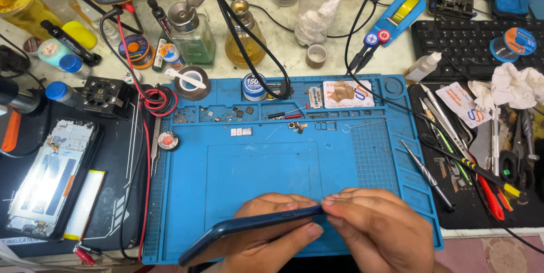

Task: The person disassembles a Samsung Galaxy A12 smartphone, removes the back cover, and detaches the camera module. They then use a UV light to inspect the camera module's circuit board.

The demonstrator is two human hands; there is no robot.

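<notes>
A dark blue phone [249,225] is held edge-on over the near part of the blue repair mat [255,160]. My left hand [266,239] cups it from below, with fingers on the far side and the thumb on the near side. My right hand [379,230] pinches the phone's right end near the upper edge with its fingertips. Whether anything small sits between those fingertips is hidden.
An opened phone [48,179] lies on a black pad at left. Screwdrivers and tweezers [453,154] lie at right beside a keyboard [464,41]. Liquid bottles [192,32], solder spools, tape and red and black cables [153,100] crowd the back. Small parts sit in the mat's trays.
</notes>
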